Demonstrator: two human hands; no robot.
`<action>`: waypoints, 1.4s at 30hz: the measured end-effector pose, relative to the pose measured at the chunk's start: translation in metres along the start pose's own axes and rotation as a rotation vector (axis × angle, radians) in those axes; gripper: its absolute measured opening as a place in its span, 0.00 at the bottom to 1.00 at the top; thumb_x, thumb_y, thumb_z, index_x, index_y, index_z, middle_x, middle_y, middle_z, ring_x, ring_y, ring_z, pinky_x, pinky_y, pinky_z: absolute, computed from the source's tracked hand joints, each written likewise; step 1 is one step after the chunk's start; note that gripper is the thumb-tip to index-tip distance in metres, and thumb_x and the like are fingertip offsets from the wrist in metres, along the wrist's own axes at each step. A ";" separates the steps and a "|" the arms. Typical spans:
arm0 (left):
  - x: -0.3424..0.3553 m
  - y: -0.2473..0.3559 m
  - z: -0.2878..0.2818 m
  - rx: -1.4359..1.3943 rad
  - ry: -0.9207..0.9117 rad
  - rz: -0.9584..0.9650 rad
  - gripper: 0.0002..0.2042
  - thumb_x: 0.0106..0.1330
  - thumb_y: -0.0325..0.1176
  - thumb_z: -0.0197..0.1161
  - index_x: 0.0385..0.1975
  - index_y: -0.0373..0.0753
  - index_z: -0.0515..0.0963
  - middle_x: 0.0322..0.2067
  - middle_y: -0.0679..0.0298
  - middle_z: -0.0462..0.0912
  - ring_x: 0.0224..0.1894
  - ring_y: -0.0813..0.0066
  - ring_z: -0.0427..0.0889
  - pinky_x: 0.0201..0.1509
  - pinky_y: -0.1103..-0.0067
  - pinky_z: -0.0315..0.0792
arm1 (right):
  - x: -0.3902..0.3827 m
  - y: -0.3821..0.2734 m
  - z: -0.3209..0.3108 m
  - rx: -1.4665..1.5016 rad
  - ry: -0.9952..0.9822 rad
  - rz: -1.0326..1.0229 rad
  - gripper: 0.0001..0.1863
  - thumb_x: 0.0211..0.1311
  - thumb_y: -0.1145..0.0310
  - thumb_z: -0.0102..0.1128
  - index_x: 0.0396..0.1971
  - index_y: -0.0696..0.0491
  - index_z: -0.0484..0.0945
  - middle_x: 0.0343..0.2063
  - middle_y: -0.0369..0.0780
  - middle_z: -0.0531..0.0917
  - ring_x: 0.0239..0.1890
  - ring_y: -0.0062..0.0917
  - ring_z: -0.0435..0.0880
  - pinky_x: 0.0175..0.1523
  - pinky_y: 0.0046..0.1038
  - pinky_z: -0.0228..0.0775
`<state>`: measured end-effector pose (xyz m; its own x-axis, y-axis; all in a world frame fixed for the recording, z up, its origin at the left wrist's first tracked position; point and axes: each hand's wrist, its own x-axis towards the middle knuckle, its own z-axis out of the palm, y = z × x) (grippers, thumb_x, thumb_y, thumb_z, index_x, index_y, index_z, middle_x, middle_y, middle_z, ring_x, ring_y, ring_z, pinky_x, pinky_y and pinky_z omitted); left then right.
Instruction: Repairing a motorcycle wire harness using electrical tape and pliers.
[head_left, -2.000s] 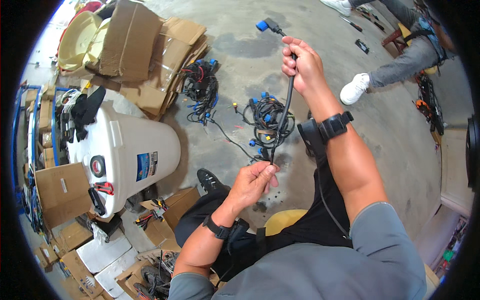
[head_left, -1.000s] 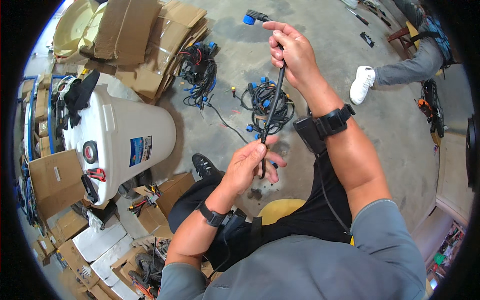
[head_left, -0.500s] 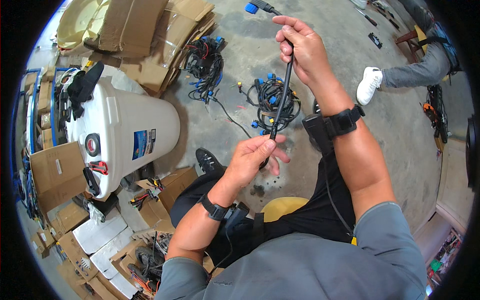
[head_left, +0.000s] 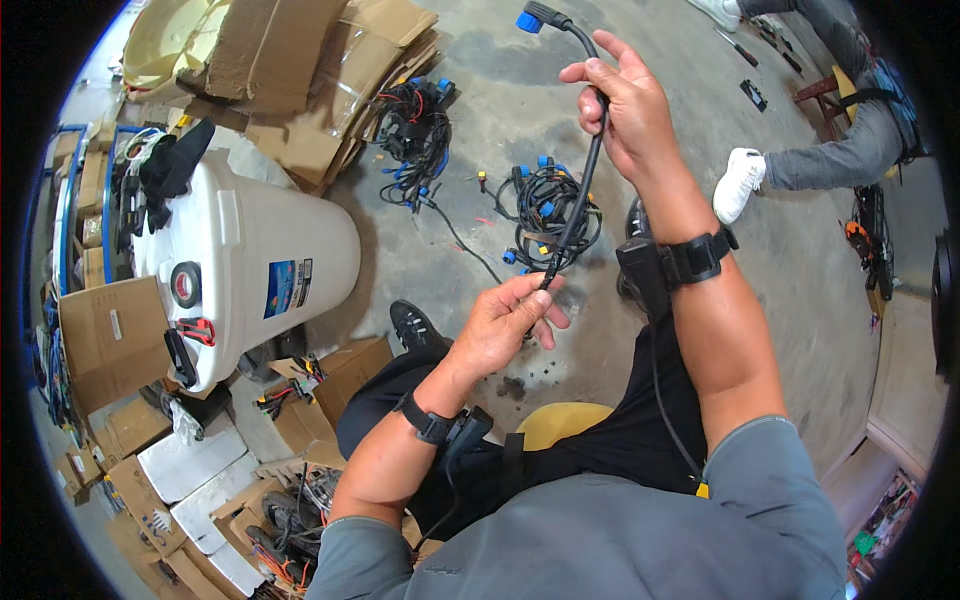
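Observation:
A black cable [head_left: 575, 205] runs slantwise between my two hands, with a blue-capped connector [head_left: 541, 16] at its far end. My left hand [head_left: 505, 318] pinches the lower end between thumb and index finger, the other fingers loosely spread. Higher up, my right hand [head_left: 625, 108] holds the cable in its curled lower fingers, while the index finger points up and away. Behind the cable, on the floor, lies a coiled cable bundle [head_left: 545, 215] with blue connectors. The connector hangs free beyond my right hand.
A white tub [head_left: 300, 235] stands at the left, bearing a tape roll [head_left: 186, 284] and a red cutter [head_left: 197, 330]. Another cable bundle [head_left: 415, 140] lies beside flattened cardboard [head_left: 345, 90]. At the right, a person's leg ends in a white shoe [head_left: 740, 185].
My right hand has shifted slightly right and down, its index finger now straighter. The connector end has moved right with the cable. My left hand keeps its pinch.

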<state>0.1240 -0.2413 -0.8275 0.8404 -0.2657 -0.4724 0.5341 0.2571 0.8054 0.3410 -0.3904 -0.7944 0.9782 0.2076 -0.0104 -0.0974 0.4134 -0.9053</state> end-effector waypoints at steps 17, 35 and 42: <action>-0.006 0.009 -0.008 0.175 0.151 0.084 0.09 0.70 0.31 0.57 0.41 0.30 0.78 0.27 0.64 0.81 0.23 0.81 0.77 0.27 0.84 0.72 | 0.003 0.001 -0.007 0.034 0.001 0.009 0.25 0.70 0.71 0.47 0.63 0.61 0.56 0.36 0.46 0.81 0.21 0.16 0.72 0.24 0.19 0.64; -0.018 0.036 -0.029 0.223 0.369 0.447 0.05 0.65 0.25 0.61 0.32 0.30 0.80 0.24 0.60 0.82 0.22 0.78 0.78 0.27 0.82 0.73 | 0.001 0.000 -0.004 -0.064 0.021 0.065 0.14 0.70 0.67 0.49 0.50 0.55 0.74 0.35 0.40 0.82 0.29 0.19 0.81 0.32 0.20 0.73; -0.020 0.047 -0.044 0.110 0.445 0.456 0.08 0.67 0.29 0.59 0.31 0.29 0.79 0.23 0.58 0.82 0.20 0.75 0.77 0.25 0.81 0.72 | 0.000 -0.001 0.000 -0.099 -0.052 0.116 0.15 0.69 0.66 0.50 0.51 0.56 0.73 0.38 0.41 0.83 0.29 0.18 0.82 0.31 0.19 0.73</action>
<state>0.1365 -0.1833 -0.7962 0.9513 0.2647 -0.1580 0.1213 0.1501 0.9812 0.3411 -0.3908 -0.7932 0.9503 0.2954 -0.0982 -0.1886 0.2955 -0.9365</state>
